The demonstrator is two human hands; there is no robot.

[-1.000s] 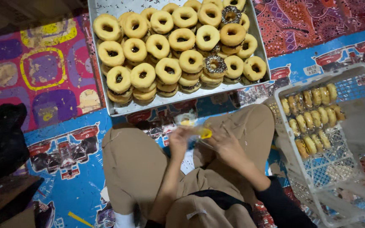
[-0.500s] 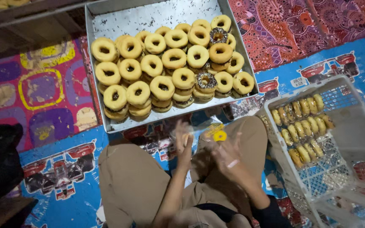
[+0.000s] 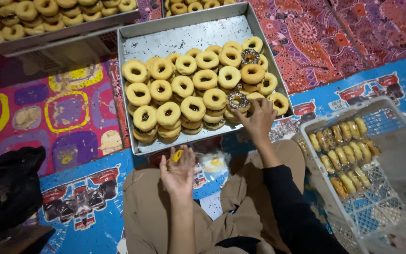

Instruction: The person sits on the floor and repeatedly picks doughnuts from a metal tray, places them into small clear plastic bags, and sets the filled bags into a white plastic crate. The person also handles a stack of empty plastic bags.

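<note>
Big metal tray (image 3: pixel 165 40) sits on the patterned floor mat (image 3: pixel 71 108), and its near half is packed with plain ring doughnuts (image 3: pixel 193 108), stacked two deep in places. A white plastic crate (image 3: pixel 391 155) off to the right holds packed doughnuts stood on edge in rows. A second tray of doughnuts (image 3: pixel 48 14) is up top left.

The right hand (image 3: pixel 260 120) is over the near right corner of the tray, fingers spread loosely and touching down on a doughnut right beside the sprinkle-topped doughnut (image 3: pixel 237 100). It's not clamped on anything yet as far as I can see.

The left hand (image 3: pixel 178 173) is over the lap, curled around a small yellow piece (image 3: pixel 177 155) pinched at the fingertips, with clear plastic bags (image 3: pixel 212 162) just past it.

These look soft and light, so I'd say easy to dent. Best bet is a gentle pinch across the ring from the sides, keeping clear of the topping.
</note>
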